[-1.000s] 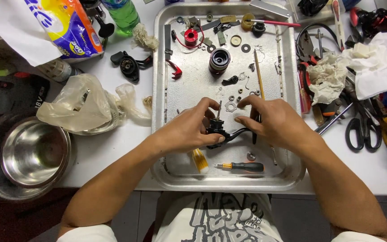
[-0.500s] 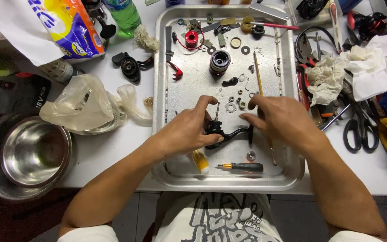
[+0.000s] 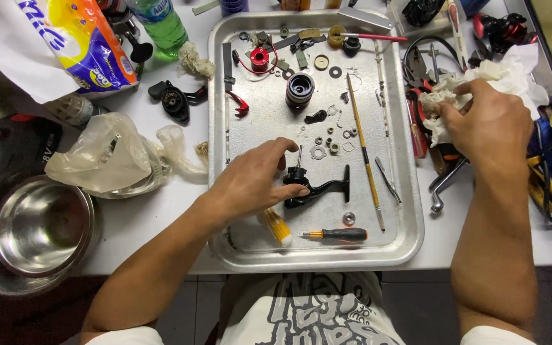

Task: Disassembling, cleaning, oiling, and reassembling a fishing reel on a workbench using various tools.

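Left hand: rests on the black reel body in the middle of the metal tray, thumb and fingers curled on its left end, pinning it to the tray floor.
Right hand: off the tray to the right, fingers closed into a wad of white tissue that lies on the table among pliers and scissors.
Reel body: on its side, foot bar pointing right, thin shaft pointing to the far side; it lies near the tray's near half, just far of the orange-handled screwdriver.
Around it: small washers and clips lie loose just beyond it, a black spool farther off, a thin brush to its right, a yellow-bristled brush by the left wrist.
Step in hand: seemingly a cleaning stage, with the body held steady while tissue is fetched.
Next move calls for: bringing the tissue over without sweeping the loose washers, and keeping the left-hand hold firm so the shaft stays clear.
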